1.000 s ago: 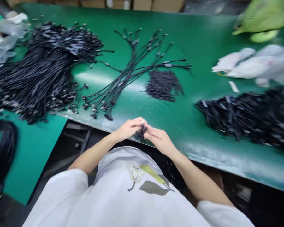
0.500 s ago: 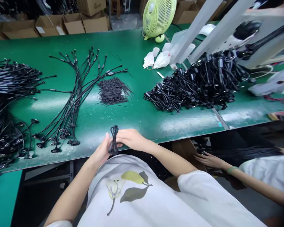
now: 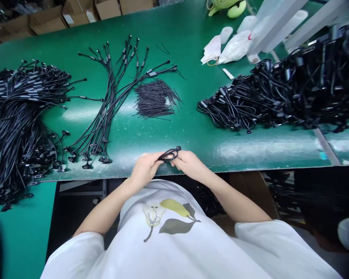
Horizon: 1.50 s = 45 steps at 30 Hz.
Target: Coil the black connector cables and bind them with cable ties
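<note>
Between my two hands, just over the table's front edge, is a black cable (image 3: 169, 155) folded into loops. My left hand (image 3: 145, 167) pinches the left end of the loops between thumb and fingers. My right hand (image 3: 189, 163) is closed on the cable's right end, where a small dark connector sticks up. Beyond my hands lies a heap of short black twist ties (image 3: 154, 100). Left of it, a loose fan of straight black cables (image 3: 112, 102) with connectors at both ends rests on the green table (image 3: 189, 130).
A large pile of unfolded cables (image 3: 14, 120) covers the left side. Bundled cables (image 3: 244, 102) are heaped on the right. Behind them stand grey posts (image 3: 275, 23), white wrapped bags (image 3: 235, 47) and a green fan's base (image 3: 236, 9). Cardboard boxes (image 3: 48, 21) line the far side.
The looped cable has turned from upright to lying sideways between my hands. My view has tilted down and shifted, and the co-worker's hand at the right has left view.
</note>
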Each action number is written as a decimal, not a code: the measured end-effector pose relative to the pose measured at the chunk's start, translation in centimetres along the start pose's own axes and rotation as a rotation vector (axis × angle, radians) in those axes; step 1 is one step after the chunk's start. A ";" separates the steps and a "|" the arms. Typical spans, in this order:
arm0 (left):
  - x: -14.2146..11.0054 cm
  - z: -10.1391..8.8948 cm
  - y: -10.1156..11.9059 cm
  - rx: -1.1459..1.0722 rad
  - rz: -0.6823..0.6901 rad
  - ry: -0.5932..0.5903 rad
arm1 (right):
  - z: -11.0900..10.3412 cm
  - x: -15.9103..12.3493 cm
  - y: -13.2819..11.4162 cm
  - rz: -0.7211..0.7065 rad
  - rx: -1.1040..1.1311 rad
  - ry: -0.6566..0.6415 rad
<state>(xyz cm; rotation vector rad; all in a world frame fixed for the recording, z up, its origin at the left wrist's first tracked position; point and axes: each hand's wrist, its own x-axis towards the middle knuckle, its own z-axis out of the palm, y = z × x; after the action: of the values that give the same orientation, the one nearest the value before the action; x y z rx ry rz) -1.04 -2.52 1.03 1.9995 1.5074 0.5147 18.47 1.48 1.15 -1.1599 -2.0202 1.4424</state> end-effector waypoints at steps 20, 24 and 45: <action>1.2 -2.0 -2.2 0.301 0.125 -0.171 | 0.0 1.0 2.0 -0.310 -1.103 0.089; 0.8 -2.2 -2.4 0.263 0.117 -0.272 | -0.4 1.0 2.0 -0.425 -1.121 0.102; 1.2 -0.8 -2.0 -0.453 -0.035 0.042 | 1.1 1.9 0.9 -0.394 -1.068 0.158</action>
<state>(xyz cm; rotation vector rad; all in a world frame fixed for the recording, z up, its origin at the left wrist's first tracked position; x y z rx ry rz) -2.63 -0.82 0.28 1.6164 1.3053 0.8069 16.96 2.46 -0.41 -1.0381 -2.7345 0.0003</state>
